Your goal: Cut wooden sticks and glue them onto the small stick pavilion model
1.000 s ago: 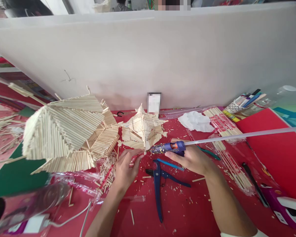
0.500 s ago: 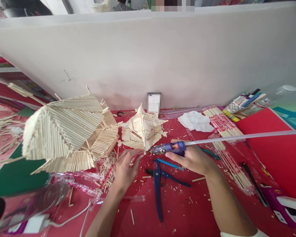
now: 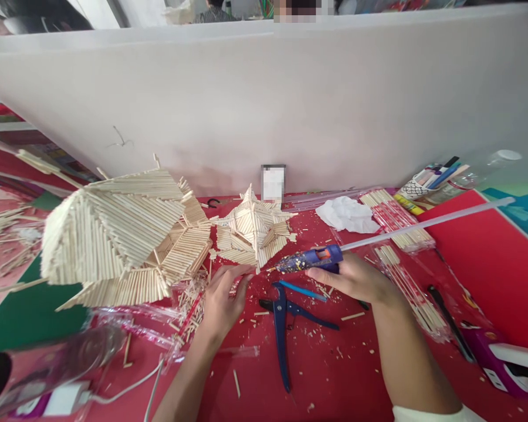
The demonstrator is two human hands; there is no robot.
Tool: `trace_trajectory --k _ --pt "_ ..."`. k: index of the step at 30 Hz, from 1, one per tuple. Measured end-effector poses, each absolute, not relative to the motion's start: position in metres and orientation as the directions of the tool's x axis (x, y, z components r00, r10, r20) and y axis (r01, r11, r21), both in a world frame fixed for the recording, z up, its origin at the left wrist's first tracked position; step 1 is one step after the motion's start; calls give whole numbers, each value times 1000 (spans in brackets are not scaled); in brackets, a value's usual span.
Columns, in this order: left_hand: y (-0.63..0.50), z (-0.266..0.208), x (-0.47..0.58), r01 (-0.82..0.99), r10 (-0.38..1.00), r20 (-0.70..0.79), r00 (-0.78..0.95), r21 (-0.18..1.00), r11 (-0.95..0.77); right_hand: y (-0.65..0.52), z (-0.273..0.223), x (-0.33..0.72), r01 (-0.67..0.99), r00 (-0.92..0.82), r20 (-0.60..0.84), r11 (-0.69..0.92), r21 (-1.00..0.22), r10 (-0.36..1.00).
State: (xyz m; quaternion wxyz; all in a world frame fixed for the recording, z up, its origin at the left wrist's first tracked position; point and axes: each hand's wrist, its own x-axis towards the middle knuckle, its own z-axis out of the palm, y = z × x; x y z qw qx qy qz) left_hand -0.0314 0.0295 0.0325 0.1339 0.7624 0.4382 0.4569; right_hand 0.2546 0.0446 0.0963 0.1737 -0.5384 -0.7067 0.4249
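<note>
My right hand [image 3: 358, 280] is closed round a blue hot glue gun [image 3: 310, 259]. A long translucent glue stick [image 3: 426, 224] juts from the gun's back end. The nozzle points left, slightly apart from the near tip of a small roofed model [image 3: 255, 225] built of thin wooden sticks. My left hand [image 3: 226, 293] has its fingers curled together at that near tip; what lies between them is hidden. Just below the gun, a blue-handled cutter [image 3: 280, 328] lies with its handles spread, and a blue strip [image 3: 303, 291] is beside it.
A larger stick-built roof model [image 3: 114, 228] stands at the left. Wood scraps litter the red table [image 3: 334, 381]. To the right are crumpled tissue [image 3: 347, 214], bagged sticks [image 3: 398, 220], a pen cup [image 3: 416, 186] and a red board [image 3: 493, 264]. A clear bottle [image 3: 66, 357] lies front left.
My right hand has drawn the glue gun a little to the right, away from the small model's tip, and the glue stick's rear end has tilted up. My left hand stays in place.
</note>
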Motion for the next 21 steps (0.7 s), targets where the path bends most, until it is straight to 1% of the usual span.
trace_trajectory --k 3,5,7,9,11,13,15,16,18,21 --pt "29 37 -43 566 783 595 181 588 -578 43 93 261 585 -334 -143 86 -806 932" --pt "28 41 -56 582 782 601 166 581 -569 38 91 265 593 -324 -161 68 -802 932" --pt "26 43 -69 603 811 545 214 580 -548 31 90 267 637 -305 -225 23 -771 925" --pt "25 40 -80 643 859 422 288 580 -500 21 87 269 669 -249 -265 -32 -742 931" --pt "25 32 -88 714 877 340 341 513 -476 11 79 271 649 -188 -295 -107 -753 937" --pt "25 20 -91 803 897 297 328 412 -430 3 67 273 588 -158 -345 -193 -786 925" --pt "27 10 -90 845 894 302 330 328 -422 -2 54 273 534 -152 -385 -252 -807 910" --pt "28 6 -88 855 888 321 329 298 -424 -2 48 272 533 -141 -387 -259 -805 911" --pt "30 1 -84 863 873 348 342 252 -439 -2 39 270 607 -89 -350 -227 -761 933" --pt "29 0 -78 826 843 310 439 231 -515 1 31 264 799 -24 -229 -118 -589 973"
